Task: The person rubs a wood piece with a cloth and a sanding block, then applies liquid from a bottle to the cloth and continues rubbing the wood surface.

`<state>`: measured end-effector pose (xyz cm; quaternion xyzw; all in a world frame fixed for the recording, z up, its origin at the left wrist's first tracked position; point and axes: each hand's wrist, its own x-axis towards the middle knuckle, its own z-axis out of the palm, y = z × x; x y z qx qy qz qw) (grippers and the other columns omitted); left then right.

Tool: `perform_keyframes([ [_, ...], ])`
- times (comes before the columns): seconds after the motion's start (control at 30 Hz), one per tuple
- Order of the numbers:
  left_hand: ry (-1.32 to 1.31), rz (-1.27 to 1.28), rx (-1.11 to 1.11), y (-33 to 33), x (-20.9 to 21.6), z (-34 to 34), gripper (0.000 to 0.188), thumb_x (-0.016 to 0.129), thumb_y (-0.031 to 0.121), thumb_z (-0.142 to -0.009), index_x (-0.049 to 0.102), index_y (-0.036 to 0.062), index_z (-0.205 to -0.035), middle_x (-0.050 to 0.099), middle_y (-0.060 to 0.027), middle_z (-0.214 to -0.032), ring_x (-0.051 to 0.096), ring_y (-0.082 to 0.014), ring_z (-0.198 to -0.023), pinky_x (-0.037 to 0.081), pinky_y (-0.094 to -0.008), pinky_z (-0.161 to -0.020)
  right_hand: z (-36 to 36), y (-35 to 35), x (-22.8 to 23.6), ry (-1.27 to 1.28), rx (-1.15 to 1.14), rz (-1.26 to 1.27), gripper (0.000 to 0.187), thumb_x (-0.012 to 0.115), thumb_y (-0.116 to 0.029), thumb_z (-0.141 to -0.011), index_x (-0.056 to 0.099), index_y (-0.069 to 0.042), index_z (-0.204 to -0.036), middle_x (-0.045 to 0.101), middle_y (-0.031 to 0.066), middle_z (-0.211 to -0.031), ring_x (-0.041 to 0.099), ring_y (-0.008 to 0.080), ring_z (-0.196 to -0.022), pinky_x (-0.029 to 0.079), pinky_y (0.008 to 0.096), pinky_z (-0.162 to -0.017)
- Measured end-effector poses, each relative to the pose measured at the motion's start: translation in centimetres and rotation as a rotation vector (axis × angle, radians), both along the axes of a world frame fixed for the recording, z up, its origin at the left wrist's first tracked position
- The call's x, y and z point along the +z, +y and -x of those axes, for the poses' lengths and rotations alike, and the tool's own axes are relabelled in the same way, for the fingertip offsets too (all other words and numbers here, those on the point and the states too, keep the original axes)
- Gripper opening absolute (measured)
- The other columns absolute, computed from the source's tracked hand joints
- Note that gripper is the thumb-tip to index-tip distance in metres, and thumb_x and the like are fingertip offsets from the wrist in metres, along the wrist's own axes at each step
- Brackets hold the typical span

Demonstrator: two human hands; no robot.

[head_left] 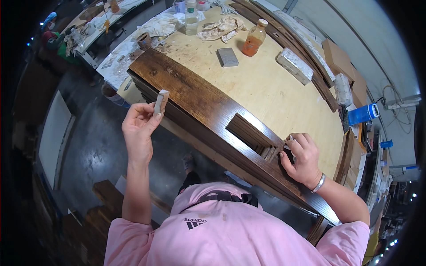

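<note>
**Ana:** Hands first, then. Left hand [138,123] is up at centre left of the frame, lifted off the wood, fingers and thumb pinched on a small sanding block [161,101] that stands upright above the knuckles.

**Ben:** And that block sits just at the near edge of the dark board [195,95]?

**Ana:** Right beside it; touching or not, I cannot tell. That stained board runs diagonally from upper left to lower right, lying on a stack of similar boards, with a rectangular slot [252,133] cut through its middle.

**Ben:** Right hand?

**Ana:** Right hand [301,157] is at centre right, curled down on the board at the lower end of the slot, fingertips pressed together on something small and pale. What it is, I cannot tell. A bracelet [319,183] shows on that wrist.

**Ben:** Behind the board?

**Ana:** Pale plywood table [270,93]. On it, near the top of the frame: a grey block [227,57], an orange bottle [254,39] just right of it, a clear bottle [191,18], a crumpled rag [222,27], and a white wrapped brick [294,65] further right.

**Ben:** Far right edge?

**Ana:** Blue jug [363,114], well apart from both hands.
</note>
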<state>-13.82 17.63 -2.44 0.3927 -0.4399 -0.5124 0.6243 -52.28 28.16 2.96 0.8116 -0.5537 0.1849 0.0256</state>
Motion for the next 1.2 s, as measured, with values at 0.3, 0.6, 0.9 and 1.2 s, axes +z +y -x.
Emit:
perform_keyframes([
  [0.3,-0.795,0.501,0.056,3.1,0.7,4.7,0.035,0.078,-0.004,-0.071,0.064,0.0007,-0.102,0.062,-0.0106,-0.097,0.06,-0.0209,-0.084,0.049,-0.0316,-0.073,-0.7,-0.3,0.5,0.007,-0.031,-0.024,0.02,0.07,-0.012,-0.071,0.063,-0.003,-0.087,0.063,0.0137,-0.096,0.058,0.0318,-0.081,0.049,0.0419,-0.068],
  [0.6,-0.783,0.512,0.149,0.9,0.7,3.2,0.028,0.078,-0.001,-0.068,0.062,0.0023,-0.09,0.057,-0.0077,-0.086,0.055,-0.0204,-0.074,0.046,-0.0344,-0.065,-0.8,-0.1,0.3,-0.011,-0.054,-0.023,0.018,0.068,-0.009,-0.071,0.063,-0.002,-0.087,0.063,0.0138,-0.097,0.058,0.0321,-0.083,0.049,0.0419,-0.07],
  [0.9,-0.922,0.274,0.576,-11.2,-0.4,-7.4,0.027,0.08,0.002,-0.074,0.069,-0.0019,-0.099,0.061,-0.0059,-0.083,0.05,-0.0155,-0.069,0.046,-0.03,-0.066,-0.9,-0.1,0.3,-0.056,-0.062,-0.025,0.018,0.066,-0.006,-0.071,0.064,-0.002,-0.088,0.064,0.0149,-0.098,0.059,0.0335,-0.085,0.05,0.0424,-0.072],
  [1.2,-1.015,0.276,0.613,-14.5,0.2,-10.3,0.029,0.081,0.007,-0.073,0.07,-0.0002,-0.1,0.067,-0.0062,-0.086,0.051,-0.0167,-0.068,0.047,-0.031,-0.067,-0.9,-0.1,0.1,-0.08,-0.084,-0.037,0.017,0.065,-0.005,-0.071,0.065,-0.002,-0.088,0.064,0.0152,-0.099,0.059,0.0335,-0.084,0.05,0.0418,-0.072],
])
